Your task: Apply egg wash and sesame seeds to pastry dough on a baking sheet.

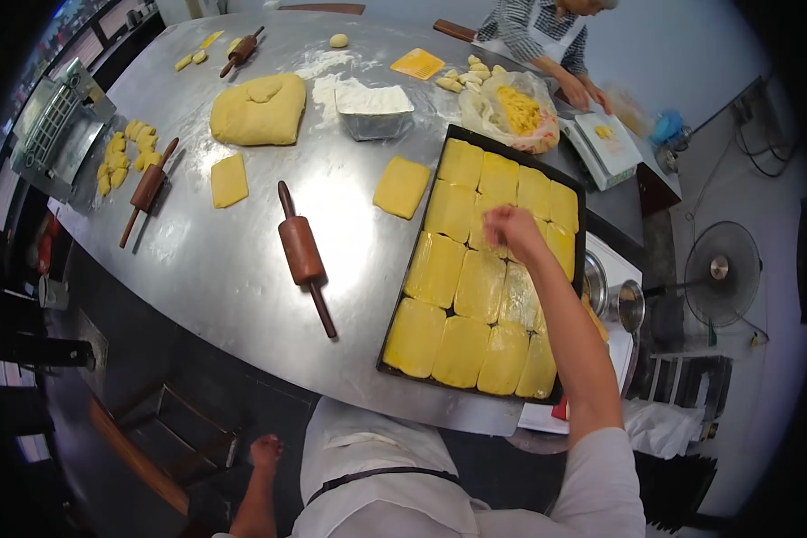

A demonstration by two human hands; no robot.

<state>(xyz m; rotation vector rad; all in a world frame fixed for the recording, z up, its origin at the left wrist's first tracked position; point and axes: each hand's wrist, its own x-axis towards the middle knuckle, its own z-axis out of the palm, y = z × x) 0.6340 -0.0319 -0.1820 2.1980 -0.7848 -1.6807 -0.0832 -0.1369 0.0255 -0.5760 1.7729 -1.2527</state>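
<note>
My right hand (508,228) is over the middle of a black baking tray (391,336) of flat yellow dough pieces in rows, many with a glossy surface. It is slightly blurred, fingers curled; whether it holds something small cannot be told. My left hand (267,450) hangs low beside my apron, off the table, fingers curled and no object visible in it. Left of the tray lie a flat dough rectangle (401,187) and a wooden rolling pin (301,250). Farther off are another dough rectangle (229,181), a large dough slab (259,111) and a metal container of flour (375,114).
A co-worker's hands (582,93) are at a digital scale (605,144), beside a plastic bag of yellow filling (518,111). More rolling pins (149,185), a metal roller machine (60,128) and dough pieces (118,161) occupy the table's left side. Metal bowls (629,302) and a fan (721,269) stand right.
</note>
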